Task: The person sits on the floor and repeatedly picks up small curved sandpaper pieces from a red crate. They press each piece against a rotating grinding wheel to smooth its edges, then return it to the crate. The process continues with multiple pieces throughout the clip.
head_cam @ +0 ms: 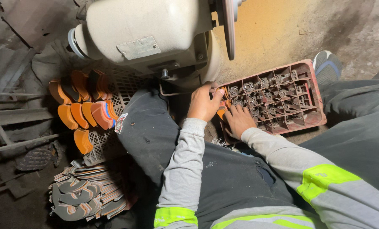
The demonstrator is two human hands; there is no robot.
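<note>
Both hands meet over the near-left corner of a red crate (308, 121). Left hand (203, 104) curls its fingers together on a small orange piece (221, 113) at the crate's edge; right hand (237, 120) lies just beside it, fingers bent down onto the same piece and the crate rim, though whether it truly clamps the piece I cannot tell. The piece sits between the two hands, touching both, mostly hidden. The crate lies on the floor between the person's legs, its compartments filled with dusty grey bits.

Above the hands stands a cream grinder (147, 34) with a thin disc (229, 25) at its right end. Left of the dark trouser knee (149, 127), a plastic grid tray (113, 97) carries orange curved pieces (83, 110) in rows. Below it lies a stack of grey curved pieces (85, 193). A shoe (327, 65) shows beyond the crate's far corner. Sleeves are grey with yellow-green bands.
</note>
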